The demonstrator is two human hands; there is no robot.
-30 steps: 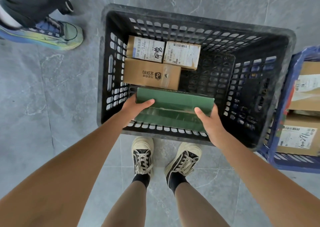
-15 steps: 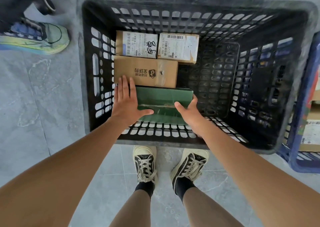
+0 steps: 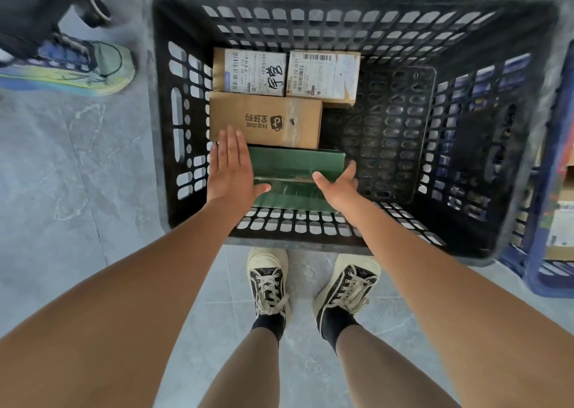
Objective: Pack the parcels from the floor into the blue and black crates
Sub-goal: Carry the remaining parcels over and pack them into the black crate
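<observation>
Black perforated plastic forms the black crate (image 3: 341, 9), seen from above in the head view and filling most of the frame; its far rim is cut off by the top edge. On its floor lie four parcels, all toward the left side. Two labelled parcels sit side by side at the far end: the left labelled parcel (image 3: 250, 71) and the right labelled parcel (image 3: 323, 76), whose small print is too fine to read. Just nearer lies a plain brown parcel (image 3: 265, 120) with a printed logo. Nearest the person is the green parcel (image 3: 295, 171), touching the brown one.

The left hand (image 3: 231, 168) lies flat over the green parcel's left end, fingers straight and reaching onto the brown parcel, thumb spread across the green top. The right hand (image 3: 340, 184) is at the parcel's right end, thumb on the top; its fingers are hidden behind the palm, so its grasp cannot be told.

At the right edge a blue crate (image 3: 549, 280) is largely cut off, its contents indistinct. At upper left, another person's shoe (image 3: 77, 65) appears, partly cropped.
</observation>
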